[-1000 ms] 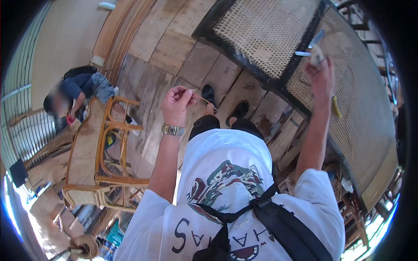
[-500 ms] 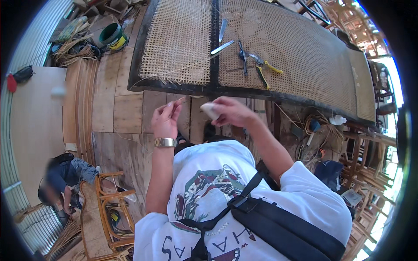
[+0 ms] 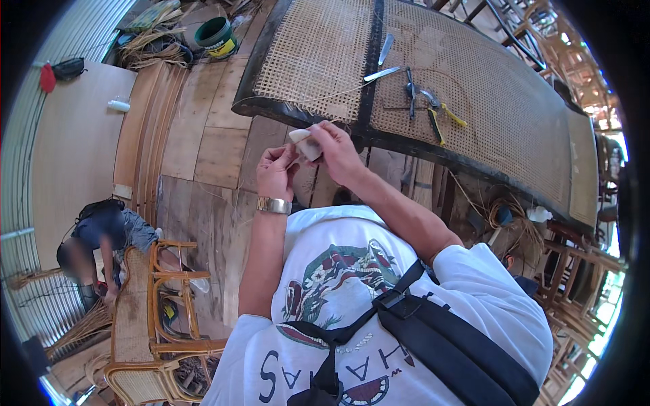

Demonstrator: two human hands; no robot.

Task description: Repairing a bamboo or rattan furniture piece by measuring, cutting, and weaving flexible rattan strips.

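In front of my chest, close to the near edge of a woven cane panel, my two hands almost meet. My right hand grips a small whitish, pad-like piece with a greyish side. Whether it is folded cloth or a block I cannot tell. Thumb and fingers of my left hand, which wears a metal watch, are pinched together just beside the pad. A thin strand seems to be between them, too small to make out. On the panel lie yellow-handled cutters, a dark slim tool and a flat light-coloured blade.
The panel has a dark wooden frame. A green bucket stands beyond it to the left. Lower left, another person bends by a rattan chair. Coiled cane lies at right below the panel.
My right hand has moved left with the whitish pad, closing the gap to my left hand. The view has shifted, and the other person's arm reaches lower.
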